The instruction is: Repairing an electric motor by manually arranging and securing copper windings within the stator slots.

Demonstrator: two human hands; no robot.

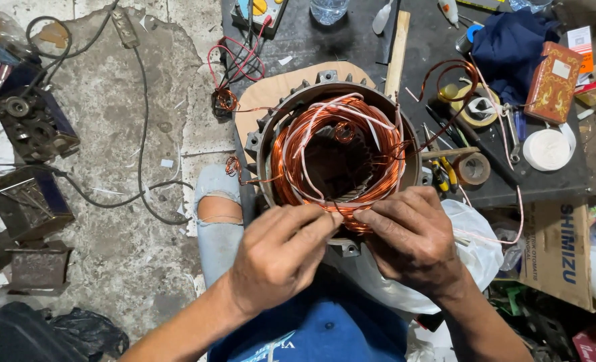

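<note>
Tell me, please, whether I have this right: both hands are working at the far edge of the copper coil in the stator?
Not quite: the head view shows the left hand and right hand at the near edge of the copper coil, the side closest to the person, not the far edge. The coil does sit in the stator.

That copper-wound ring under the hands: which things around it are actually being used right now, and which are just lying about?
In use:
- left hand and right hand, both pinching at the near rim
- copper coils
- metal housing around them
- white lacing over the coils

Lying about:
- tape rolls
- red box
- blue cloth
- wooden stick
- water bottle
- cardboard box
</note>
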